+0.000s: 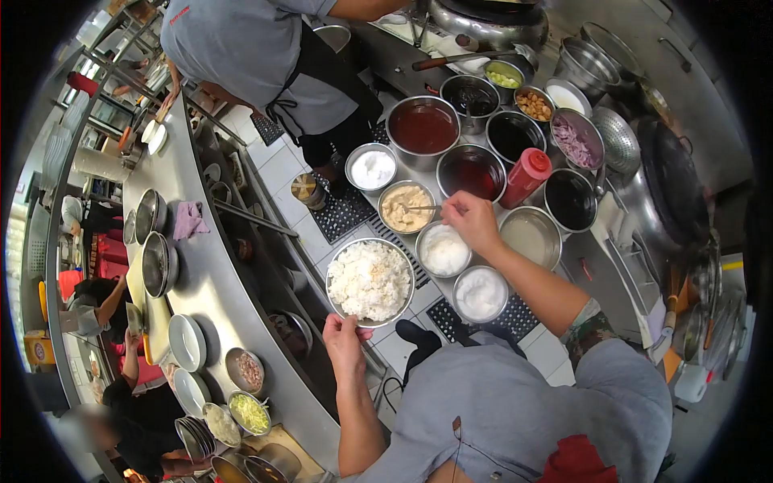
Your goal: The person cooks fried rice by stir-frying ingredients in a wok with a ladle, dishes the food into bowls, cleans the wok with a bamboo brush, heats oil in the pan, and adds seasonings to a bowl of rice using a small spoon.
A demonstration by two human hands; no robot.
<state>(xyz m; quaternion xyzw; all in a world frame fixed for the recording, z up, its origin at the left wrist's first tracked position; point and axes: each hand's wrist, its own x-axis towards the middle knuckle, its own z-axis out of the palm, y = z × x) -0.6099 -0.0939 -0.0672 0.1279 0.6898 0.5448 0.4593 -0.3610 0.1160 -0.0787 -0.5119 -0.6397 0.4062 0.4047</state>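
Note:
My left hand (346, 336) grips the rim of a metal bowl full of white rice (370, 280), with a small tan patch on top of the rice. To the right, my right hand (469, 217) pinches the handle of a spoon (423, 208), whose other end sits in a bowl of tan paste (407, 206). Below that hand are two bowls of white powder (444, 249). A red squeeze bottle (528, 173) stands just beyond my right hand, beside a pot of dark red sauce (472, 174).
Pots of sauce (423, 126) and a bowl of sliced onion (576, 141) stand farther back. A co-worker (250, 56) in an apron stands ahead. On the left, a long steel counter (211, 298) holds plates and bowls. A wok (672, 173) is at the right.

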